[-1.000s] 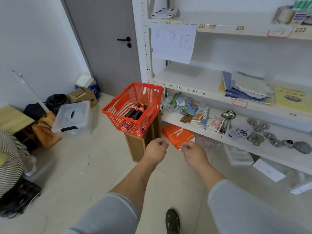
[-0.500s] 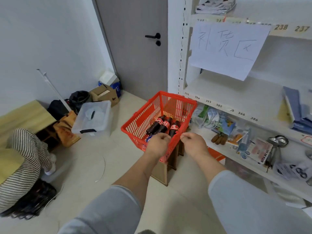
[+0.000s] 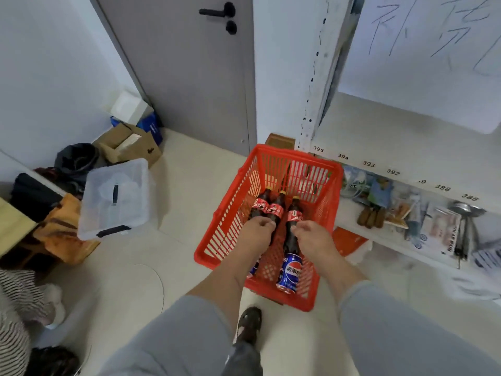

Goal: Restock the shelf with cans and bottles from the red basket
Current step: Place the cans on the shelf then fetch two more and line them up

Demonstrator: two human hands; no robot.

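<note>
Bright, even indoor light with no visible source fills the scene, leaving only soft, faint shadows on the pale floor [image 3: 176, 213]. Wide-angle distortion bends the door [image 3: 189, 77] and shelf upright [image 3: 311, 90] outward. The right edge smears with motion blur; no harsh glare appears.

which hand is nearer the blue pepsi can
Right. The right hand is over the basket's right side, just above the pepsi can. The left hand is farther left, on the cola bottles.
</note>
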